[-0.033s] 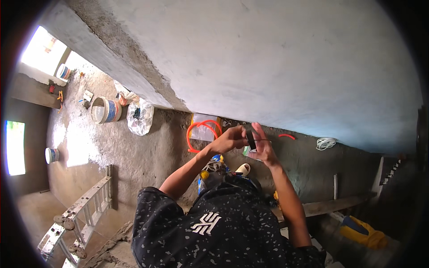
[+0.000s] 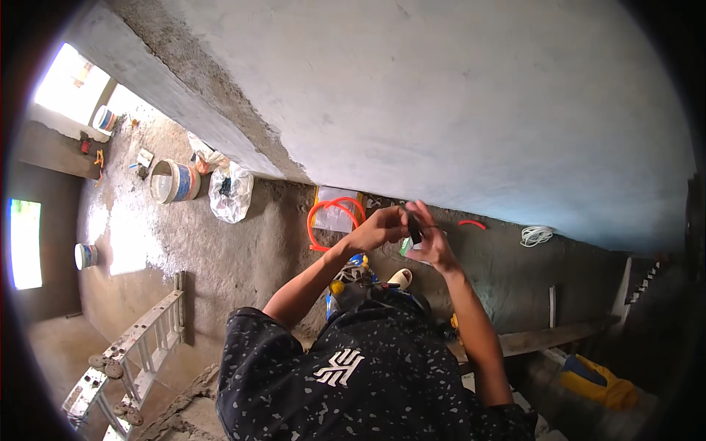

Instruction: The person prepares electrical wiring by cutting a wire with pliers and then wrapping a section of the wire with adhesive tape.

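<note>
My left hand (image 2: 380, 227) is closed on a small black item (image 2: 412, 226), perhaps a roll of tape, held up in front of me. At its right side is my right hand (image 2: 434, 242), fingers curled around it and blurred at the tips. Behind my hands, a green and white item (image 2: 409, 250) lies partly hidden. A looped orange hose (image 2: 318, 245) rests over a pale sheet (image 2: 329, 219) by the wall. Below my hands are my sandalled foot (image 2: 401, 278) and some blue and yellow items (image 2: 337, 288) at my waist.
A plastered wall (image 2: 441, 95) rises ahead. Buckets (image 2: 174, 181) and a white sack (image 2: 230, 195) sit at left, with an aluminium ladder (image 2: 147, 349) below them. A white cable coil (image 2: 536, 236), short orange tube (image 2: 472, 224), plank (image 2: 544, 334) and yellow cloth (image 2: 597, 384) are at right.
The black item between my hands has tilted a little, and the fingers of my right hand have shifted slightly. Everything else looks the same.
</note>
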The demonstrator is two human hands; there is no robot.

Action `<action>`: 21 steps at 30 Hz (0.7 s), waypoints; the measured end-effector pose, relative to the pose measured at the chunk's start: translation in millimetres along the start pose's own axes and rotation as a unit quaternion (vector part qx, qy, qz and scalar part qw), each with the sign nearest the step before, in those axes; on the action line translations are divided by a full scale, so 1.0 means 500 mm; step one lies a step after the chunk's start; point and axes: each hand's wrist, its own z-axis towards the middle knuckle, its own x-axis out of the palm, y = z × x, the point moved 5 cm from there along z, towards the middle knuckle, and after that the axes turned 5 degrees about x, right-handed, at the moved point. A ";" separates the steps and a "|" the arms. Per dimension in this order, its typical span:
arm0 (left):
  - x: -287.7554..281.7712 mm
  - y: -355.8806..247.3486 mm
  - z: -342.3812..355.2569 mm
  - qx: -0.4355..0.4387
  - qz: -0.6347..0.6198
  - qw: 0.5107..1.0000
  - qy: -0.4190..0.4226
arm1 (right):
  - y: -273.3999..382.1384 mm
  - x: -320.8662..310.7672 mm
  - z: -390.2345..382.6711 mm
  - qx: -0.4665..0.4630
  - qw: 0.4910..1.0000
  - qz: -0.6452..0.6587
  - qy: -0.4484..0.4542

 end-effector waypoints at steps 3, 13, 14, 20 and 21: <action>0.001 -0.023 0.016 0.043 0.017 0.997 -0.063 | 0.002 -0.008 0.033 -0.013 0.958 -0.287 0.015; -0.092 0.124 0.031 -0.037 0.174 0.965 -0.192 | -0.086 -0.011 0.032 0.021 0.968 -0.246 -0.040; -0.109 0.176 0.040 -0.053 0.161 0.961 -0.219 | -0.075 0.010 0.032 0.036 0.956 -0.286 -0.056; -0.098 0.170 0.038 0.007 0.123 0.961 -0.247 | -0.174 -0.079 0.063 0.041 0.948 -0.313 -0.046; -0.102 0.174 0.030 0.007 0.125 0.959 -0.255 | -0.152 -0.046 0.067 0.051 0.946 -0.317 -0.034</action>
